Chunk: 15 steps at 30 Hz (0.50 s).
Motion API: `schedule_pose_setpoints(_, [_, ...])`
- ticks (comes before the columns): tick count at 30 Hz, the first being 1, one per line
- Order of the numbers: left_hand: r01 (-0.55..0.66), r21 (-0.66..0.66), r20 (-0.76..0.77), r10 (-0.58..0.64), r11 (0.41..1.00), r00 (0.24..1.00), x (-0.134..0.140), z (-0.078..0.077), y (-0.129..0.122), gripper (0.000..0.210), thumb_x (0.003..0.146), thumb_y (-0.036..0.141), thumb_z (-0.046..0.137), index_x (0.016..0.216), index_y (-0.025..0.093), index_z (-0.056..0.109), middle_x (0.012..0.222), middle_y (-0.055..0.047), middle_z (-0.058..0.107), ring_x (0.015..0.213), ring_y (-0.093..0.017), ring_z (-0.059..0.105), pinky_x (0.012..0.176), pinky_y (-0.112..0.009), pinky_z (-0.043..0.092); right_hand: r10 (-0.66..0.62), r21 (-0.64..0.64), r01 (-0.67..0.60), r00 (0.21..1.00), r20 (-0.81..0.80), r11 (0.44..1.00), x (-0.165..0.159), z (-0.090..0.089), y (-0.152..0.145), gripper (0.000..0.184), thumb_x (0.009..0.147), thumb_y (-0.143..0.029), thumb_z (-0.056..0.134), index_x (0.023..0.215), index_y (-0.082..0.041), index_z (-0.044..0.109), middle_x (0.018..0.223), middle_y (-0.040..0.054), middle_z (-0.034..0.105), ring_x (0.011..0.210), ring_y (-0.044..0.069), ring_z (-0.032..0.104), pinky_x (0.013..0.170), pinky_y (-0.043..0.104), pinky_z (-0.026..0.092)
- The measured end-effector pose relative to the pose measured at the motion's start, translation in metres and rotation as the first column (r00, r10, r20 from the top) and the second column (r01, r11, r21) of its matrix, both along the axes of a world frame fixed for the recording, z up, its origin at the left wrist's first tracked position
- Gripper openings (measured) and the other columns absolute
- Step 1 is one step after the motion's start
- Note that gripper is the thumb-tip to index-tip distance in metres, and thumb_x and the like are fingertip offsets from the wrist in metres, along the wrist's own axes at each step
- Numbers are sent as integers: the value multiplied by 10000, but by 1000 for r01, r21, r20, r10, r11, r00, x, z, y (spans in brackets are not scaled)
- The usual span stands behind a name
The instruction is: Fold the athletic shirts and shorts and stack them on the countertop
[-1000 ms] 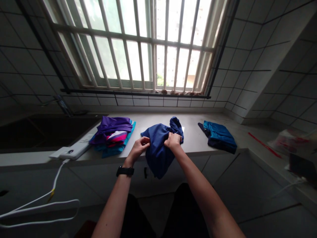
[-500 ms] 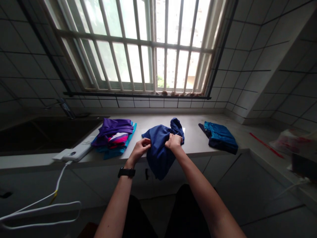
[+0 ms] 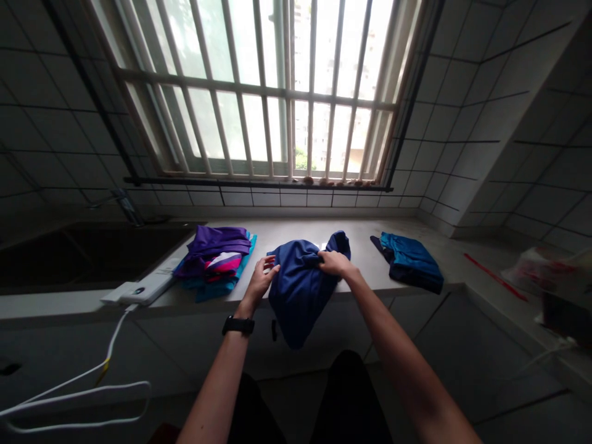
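A crumpled dark blue garment (image 3: 298, 290) lies on the counter in front of me, and its lower part hangs over the front edge. My right hand (image 3: 335, 264) pinches a bunched fold of it near the top right. At its left edge is my left hand (image 3: 263, 280), fingers apart and curved, with the fingertips against or just beside the cloth; I cannot tell which. To the left sits a folded stack of purple and teal clothes (image 3: 215, 250) with a pink and white patch. On the right rests a folded blue garment (image 3: 411, 256) with darker cloth under it.
A white power strip (image 3: 148, 287) with a cable lies between the stack and the dark sink (image 3: 92, 256). A red strip (image 3: 494, 276) and a plastic bag (image 3: 536, 268) are on the right counter. Behind the counter (image 3: 361, 231) is a barred window.
My right hand has shifted slightly right, drawing the bunched cloth with it. The left hand's fingers have spread, and the garment's left side has become rounder and smoother.
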<state>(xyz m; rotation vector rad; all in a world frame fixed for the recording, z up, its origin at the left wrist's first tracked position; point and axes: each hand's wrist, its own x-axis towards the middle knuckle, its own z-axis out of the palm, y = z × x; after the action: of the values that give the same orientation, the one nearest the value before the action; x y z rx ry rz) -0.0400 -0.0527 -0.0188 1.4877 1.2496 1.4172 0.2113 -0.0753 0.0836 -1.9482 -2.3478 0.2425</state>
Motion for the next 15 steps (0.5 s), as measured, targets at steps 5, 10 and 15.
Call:
schedule_pose_setpoints(5, [66, -11, 43, -65, 998, 997, 0, 0, 0, 620, 783, 521, 728, 1283, 171, 622, 1479, -203, 578, 1398, -327, 535, 1134, -456, 446, 256, 237, -167, 870, -420, 957, 24, 54, -2, 280, 963, -378, 590, 1131, -191, 713, 1078, 40, 752, 970, 200, 666, 831, 255, 504])
schedule_pose_setpoints(10, [142, 6, 71, -142, 990, 987, 2, 2, -2, 698, 772, 556, 755, 1338, 180, 598, 1545, -198, 540, 1460, -345, 479, 1174, -474, 409, 386, 348, -200, 680, -624, 916, 10, 75, -7, 322, 945, -405, 565, 1110, -156, 685, 966, 30, 718, 896, 184, 641, 793, 256, 504])
schedule_pose_setpoints(15, [165, -47, 163, -156, 985, 974, 5, -4, 4, 792, 654, 457, 848, 1332, 186, 540, 1287, -171, 720, 1223, -325, 676, 1049, -486, 522, 277, 496, -13, 842, -462, 868, -2, 74, -5, 359, 941, -239, 505, 1246, -219, 693, 1184, 54, 740, 1090, 233, 650, 958, 340, 498])
